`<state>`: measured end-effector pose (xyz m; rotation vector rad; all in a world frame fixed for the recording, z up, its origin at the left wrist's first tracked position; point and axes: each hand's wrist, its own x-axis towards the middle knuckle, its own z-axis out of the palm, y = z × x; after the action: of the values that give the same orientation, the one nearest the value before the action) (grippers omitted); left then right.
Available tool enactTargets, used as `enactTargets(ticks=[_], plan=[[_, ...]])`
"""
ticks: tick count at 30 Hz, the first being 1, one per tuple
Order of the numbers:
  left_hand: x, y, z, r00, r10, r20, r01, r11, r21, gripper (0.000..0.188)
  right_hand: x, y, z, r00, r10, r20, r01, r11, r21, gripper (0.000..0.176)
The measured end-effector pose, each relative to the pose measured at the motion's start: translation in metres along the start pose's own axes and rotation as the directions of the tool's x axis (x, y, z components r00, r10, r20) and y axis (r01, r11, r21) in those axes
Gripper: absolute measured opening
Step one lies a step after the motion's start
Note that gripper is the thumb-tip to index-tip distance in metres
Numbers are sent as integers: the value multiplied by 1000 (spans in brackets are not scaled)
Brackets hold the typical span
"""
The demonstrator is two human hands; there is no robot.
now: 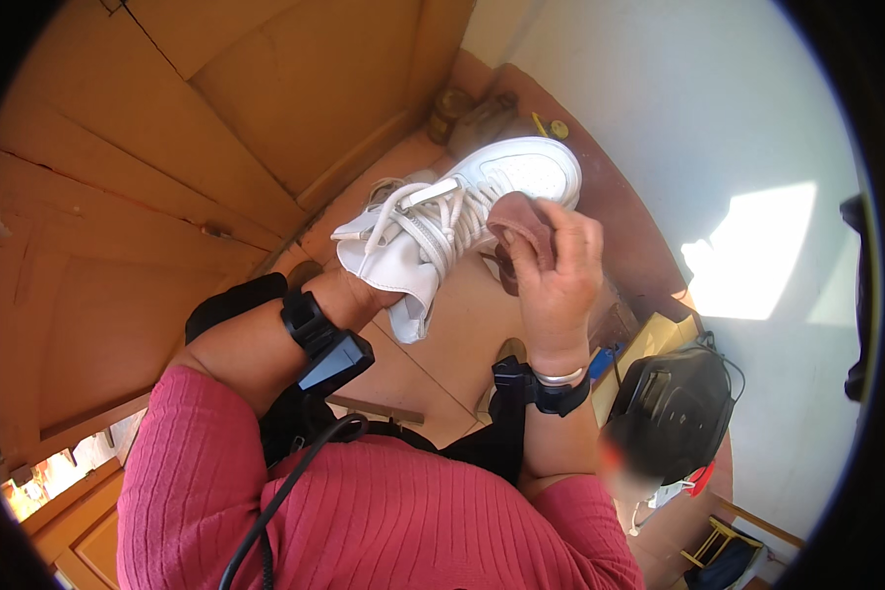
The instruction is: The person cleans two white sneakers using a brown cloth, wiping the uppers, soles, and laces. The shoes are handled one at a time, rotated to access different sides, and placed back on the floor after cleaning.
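A white lace-up sneaker [535,173] is held up in front of me, toe toward the upper right. My left hand [376,291] reaches in through its ankle opening and carries it; the fingers are hidden inside. Thick white laces [453,210] cross the tongue, and a zipper [417,228] shows by the collar. My right hand [564,254] pinches a folded dusty-pink cloth [522,221] between thumb and fingers, close to the side of the shoe's front part.
Brown wooden doors [302,96] stand at the left, a white wall [634,110] at the right. A jar [450,114] sits in the far corner. Another shoe [391,190] lies partly hidden behind the sneaker. A black bag [671,405] stands at my right on the tiled floor [420,376].
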<state>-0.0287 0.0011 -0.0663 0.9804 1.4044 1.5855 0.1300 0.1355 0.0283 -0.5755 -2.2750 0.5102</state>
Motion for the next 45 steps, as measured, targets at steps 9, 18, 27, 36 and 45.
enactTargets(ticks=[9,18,27,36,45], plan=[[4,-3,7,925,378,47,-356,817,453,54,12,-8,-10,992,-11,-123,13,1000,19,28],[-7,27,-2,982,139,130,-190,756,627,37,2,-26,0,978,-47,204,-4,970,244,15],[-6,11,0,987,135,85,-139,990,39,33,-2,-24,-4,937,-114,330,55,982,181,25],[-7,0,3,999,-36,-7,27,854,-519,35,1,-28,-12,910,-25,413,-83,967,241,32],[-6,22,4,985,34,170,-65,981,184,42,1,-49,-16,915,-155,372,36,951,307,33]])
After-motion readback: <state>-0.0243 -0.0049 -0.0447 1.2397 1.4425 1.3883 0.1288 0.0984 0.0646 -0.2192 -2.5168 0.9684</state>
